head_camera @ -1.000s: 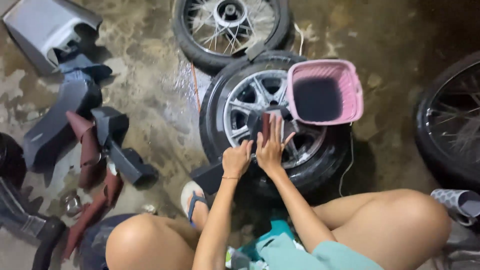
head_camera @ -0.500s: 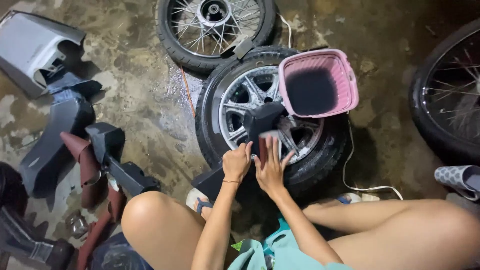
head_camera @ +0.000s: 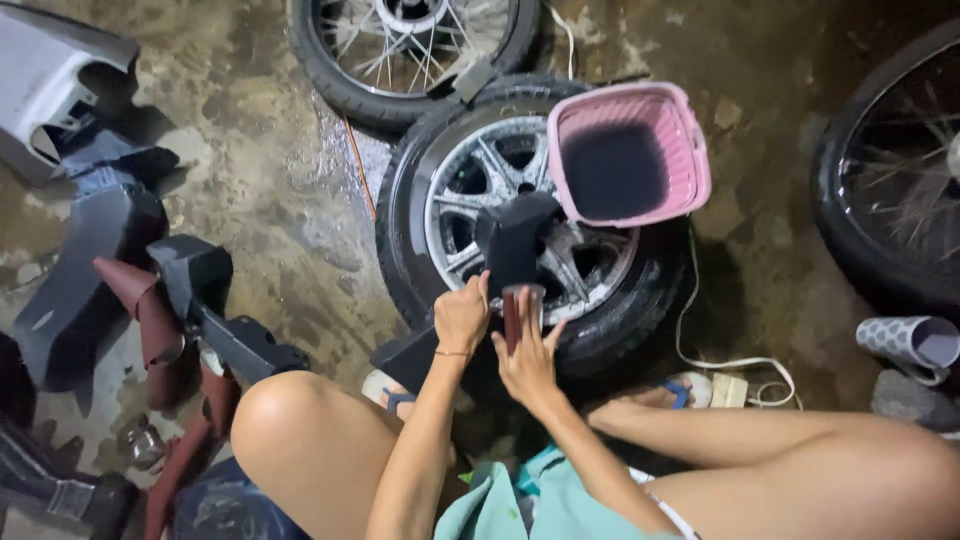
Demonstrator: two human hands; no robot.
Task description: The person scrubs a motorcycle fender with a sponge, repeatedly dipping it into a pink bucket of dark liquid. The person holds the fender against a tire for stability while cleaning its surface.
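a black plastic panel (head_camera: 515,245) is held over the alloy wheel (head_camera: 520,215), which lies flat on the wet concrete floor (head_camera: 270,190). the panel's lower edge is gripped by the left hand (head_camera: 462,318), its fingers curled shut. the right hand (head_camera: 525,355) is partly open, with a small dark red block (head_camera: 512,312) pressed against the panel. a pink basket (head_camera: 628,152) is seen resting on the wheel's far right rim.
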